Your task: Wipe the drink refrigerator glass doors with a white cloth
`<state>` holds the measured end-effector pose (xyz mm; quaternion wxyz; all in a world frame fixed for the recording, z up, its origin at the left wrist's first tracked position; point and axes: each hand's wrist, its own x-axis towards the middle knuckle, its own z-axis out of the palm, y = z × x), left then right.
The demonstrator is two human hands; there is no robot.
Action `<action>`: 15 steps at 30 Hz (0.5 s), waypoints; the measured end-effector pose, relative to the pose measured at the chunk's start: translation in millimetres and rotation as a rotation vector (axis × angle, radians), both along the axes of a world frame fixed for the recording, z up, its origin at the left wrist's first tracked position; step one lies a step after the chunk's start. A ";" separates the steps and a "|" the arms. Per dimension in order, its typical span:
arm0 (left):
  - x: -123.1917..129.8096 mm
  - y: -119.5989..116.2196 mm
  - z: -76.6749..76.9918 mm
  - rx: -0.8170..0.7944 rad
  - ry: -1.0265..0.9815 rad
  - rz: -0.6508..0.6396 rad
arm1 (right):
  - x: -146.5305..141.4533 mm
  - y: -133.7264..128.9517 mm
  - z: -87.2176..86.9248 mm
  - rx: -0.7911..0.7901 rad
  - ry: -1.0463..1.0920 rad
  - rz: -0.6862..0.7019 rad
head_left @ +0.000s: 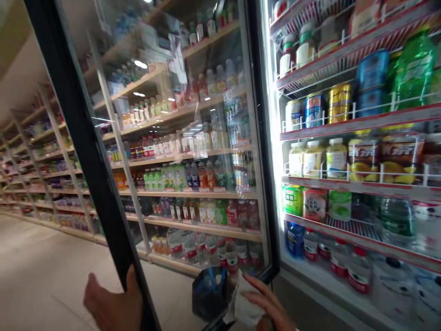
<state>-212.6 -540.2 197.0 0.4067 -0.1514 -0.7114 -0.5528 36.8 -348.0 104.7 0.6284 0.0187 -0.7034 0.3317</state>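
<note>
A glass cooler door with a black frame stands swung open in front of me. My left hand is at the lower part of the frame's outer edge. Its thumb lies over the black frame, while the fingers spread away from it to the left. My right hand holds a crumpled white cloth or paper wipe low by the glass, near the door's bottom corner. Part of that hand is cut off by the picture's lower edge.
To the right, the lit cooler has wire shelves of bottles and cans. Through the glass show wooden shelves of drinks and a dark angular container with blue strips. Pale floor stretches left along more shelving.
</note>
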 end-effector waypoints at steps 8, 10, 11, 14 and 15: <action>9.3 141.5 23.4 -0.453 0.675 0.066 | -48.1 65.6 63.2 0.001 0.034 -0.166; 3.7 165.8 20.5 -0.521 0.654 0.051 | -70.0 81.3 90.4 0.055 0.056 -0.201; 1.8 173.7 17.7 -0.541 0.629 0.057 | -82.2 90.0 105.3 0.095 0.067 -0.218; 0.9 183.7 9.2 -0.559 0.568 0.080 | -123.2 114.7 151.1 0.248 0.110 -0.288; 1.6 184.1 7.5 -0.554 0.564 0.086 | -137.6 120.8 164.5 0.301 0.117 -0.325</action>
